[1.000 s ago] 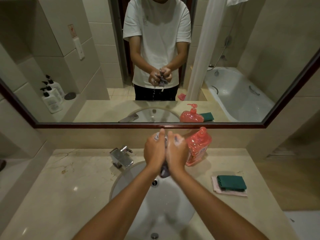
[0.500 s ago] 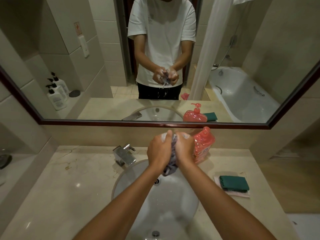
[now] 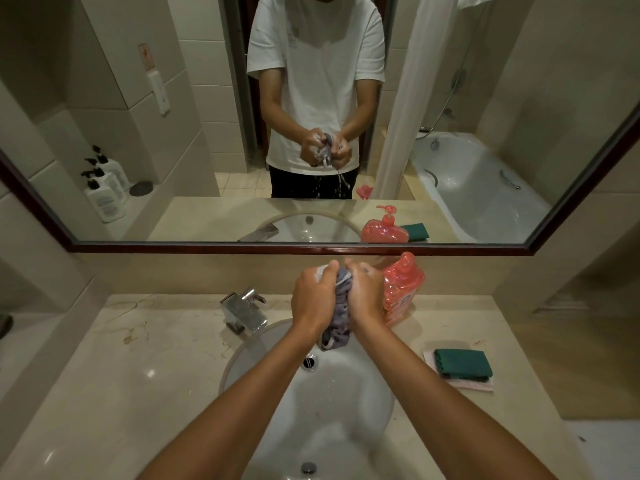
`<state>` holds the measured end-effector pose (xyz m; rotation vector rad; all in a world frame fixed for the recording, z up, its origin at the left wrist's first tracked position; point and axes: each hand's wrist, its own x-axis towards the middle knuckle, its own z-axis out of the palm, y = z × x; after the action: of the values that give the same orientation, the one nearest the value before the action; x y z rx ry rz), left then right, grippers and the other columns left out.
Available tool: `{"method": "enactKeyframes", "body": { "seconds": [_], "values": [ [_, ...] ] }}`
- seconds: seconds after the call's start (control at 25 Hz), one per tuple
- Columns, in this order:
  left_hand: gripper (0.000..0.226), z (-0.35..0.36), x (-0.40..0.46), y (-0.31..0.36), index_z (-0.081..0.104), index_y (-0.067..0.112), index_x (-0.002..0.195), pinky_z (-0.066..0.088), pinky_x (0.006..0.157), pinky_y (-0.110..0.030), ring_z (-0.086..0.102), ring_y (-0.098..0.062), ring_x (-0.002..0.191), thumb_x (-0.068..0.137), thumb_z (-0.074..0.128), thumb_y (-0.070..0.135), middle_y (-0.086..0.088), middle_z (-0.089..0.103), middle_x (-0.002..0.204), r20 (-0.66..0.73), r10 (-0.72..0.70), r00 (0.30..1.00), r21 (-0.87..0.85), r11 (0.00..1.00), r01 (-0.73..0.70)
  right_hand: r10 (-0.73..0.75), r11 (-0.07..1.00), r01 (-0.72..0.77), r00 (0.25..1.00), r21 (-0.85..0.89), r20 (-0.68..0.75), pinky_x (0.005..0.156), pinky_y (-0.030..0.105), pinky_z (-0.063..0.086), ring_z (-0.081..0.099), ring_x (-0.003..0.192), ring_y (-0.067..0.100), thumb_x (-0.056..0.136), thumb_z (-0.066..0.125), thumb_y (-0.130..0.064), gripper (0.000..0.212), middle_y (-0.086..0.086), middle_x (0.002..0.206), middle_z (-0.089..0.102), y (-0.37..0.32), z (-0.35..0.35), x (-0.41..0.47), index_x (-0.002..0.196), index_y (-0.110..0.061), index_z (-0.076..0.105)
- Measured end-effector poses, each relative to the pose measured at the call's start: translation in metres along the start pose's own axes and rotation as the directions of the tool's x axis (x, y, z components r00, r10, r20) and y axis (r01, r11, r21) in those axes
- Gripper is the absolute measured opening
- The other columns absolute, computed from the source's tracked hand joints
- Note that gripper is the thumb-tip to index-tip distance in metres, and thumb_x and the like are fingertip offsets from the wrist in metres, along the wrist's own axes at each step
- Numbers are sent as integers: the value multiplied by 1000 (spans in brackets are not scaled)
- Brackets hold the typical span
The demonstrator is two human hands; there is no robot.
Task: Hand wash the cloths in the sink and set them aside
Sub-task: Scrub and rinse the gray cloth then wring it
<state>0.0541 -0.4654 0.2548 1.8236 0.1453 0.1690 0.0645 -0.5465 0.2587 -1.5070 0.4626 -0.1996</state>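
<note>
Up over the sink (image 3: 367, 403), both forearms reach forward, the left hand (image 3: 313, 299) and right hand (image 3: 365, 294) fisted tight side by side around a grey cloth (image 3: 337, 317), which is bunched and twisted between them, its tail hanging above the drain (image 3: 309, 362). Right of the basin, a green cloth (image 3: 462, 364) lies folded on a pink one (image 3: 467, 384); a red soap bottle (image 3: 401, 289) stands just behind the right hand

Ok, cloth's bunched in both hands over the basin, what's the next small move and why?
Probably keep wringing over the sink. The left hand and right hand clamp the grey cloth, suds show on the fingers, and the mirror shows water dripping from it, so it looks too wet to set beside the green cloth.
</note>
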Motion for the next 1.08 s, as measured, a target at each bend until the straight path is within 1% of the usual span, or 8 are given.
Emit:
{"method": "enactKeyframes", "body": {
  "seconds": [0.2, 0.44, 0.56, 0.68, 0.76, 0.84, 0.92, 1.08],
  "values": [
    [47, 1, 7, 2, 45, 20, 58, 51, 73, -48, 51, -21, 61, 102, 46, 38, 3, 53, 57, -46, -136, 990, -74, 988, 133, -82, 991, 80, 997, -108, -15, 60, 34, 49, 59, 55, 10, 96, 56, -30, 41, -8, 55, 62, 16, 6, -25, 56, -31, 62],
    [44, 2, -3, -2, 52, 32, 50, 42, 62, -35, 46, -12, 52, 86, 41, 54, 13, 48, 48, 97, 10, 995, 11, 1000, -12, 82, 994, -84, 996, 74, 18, 64, 40, 44, 55, 61, 23, 91, 58, -18, 38, 2, 57, 56, 10, -2, 6, 53, -23, 56],
    [39, 1, 2, -10, 63, 26, 60, 53, 74, -49, 63, -22, 64, 86, 47, 50, 5, 64, 62, 142, 8, 990, -73, 997, 2, 96, 978, -117, 988, 173, 123, 75, 42, 52, 65, 78, 26, 95, 58, -19, 20, 7, 79, 68, 22, -6, 3, 80, -17, 70],
    [35, -1, 5, -19, 73, 25, 76, 58, 82, -52, 73, -31, 80, 92, 51, 46, -8, 75, 79, 109, -40, 993, -231, 971, 65, 162, 927, -254, 935, 277, 315, 88, 43, 54, 69, 91, 30, 97, 58, -27, 34, 17, 98, 71, 28, -8, 2, 111, 3, 67],
    [35, -2, 9, -24, 69, 26, 80, 58, 82, -50, 72, -25, 80, 97, 48, 48, -5, 73, 81, 40, -36, 999, -188, 981, 43, 124, 974, -168, 958, 155, 259, 71, 28, 57, 73, 80, 18, 97, 60, -31, 28, 5, 87, 75, 31, -8, -1, 103, -5, 68],
    [35, -2, 14, -26, 66, 25, 99, 55, 88, -48, 70, -21, 89, 103, 42, 50, -4, 71, 93, 34, -26, 999, -68, 997, 29, 39, 999, -41, 992, 10, 123, 61, 21, 52, 72, 72, 12, 95, 62, -34, 21, -4, 75, 73, 32, -9, -5, 88, -15, 68],
    [42, -3, 13, -23, 63, 26, 114, 53, 89, -40, 68, -15, 97, 103, 36, 57, 0, 70, 104, 102, -62, 993, -9, 998, 63, -10, 999, 10, 1000, -39, 2, 65, 30, 53, 70, 73, 16, 93, 64, -33, 21, -3, 74, 71, 34, -10, -6, 78, -18, 67],
    [47, 10, -7, -20, 66, 27, 100, 53, 71, -24, 72, -5, 82, 97, 41, 67, 7, 75, 89, 225, -224, 948, -154, 953, 262, -55, 990, 35, 988, -137, -146, 73, 42, 56, 67, 72, 15, 92, 60, -38, 24, -4, 73, 69, 35, -10, -8, 74, -22, 65]
  ]
}}
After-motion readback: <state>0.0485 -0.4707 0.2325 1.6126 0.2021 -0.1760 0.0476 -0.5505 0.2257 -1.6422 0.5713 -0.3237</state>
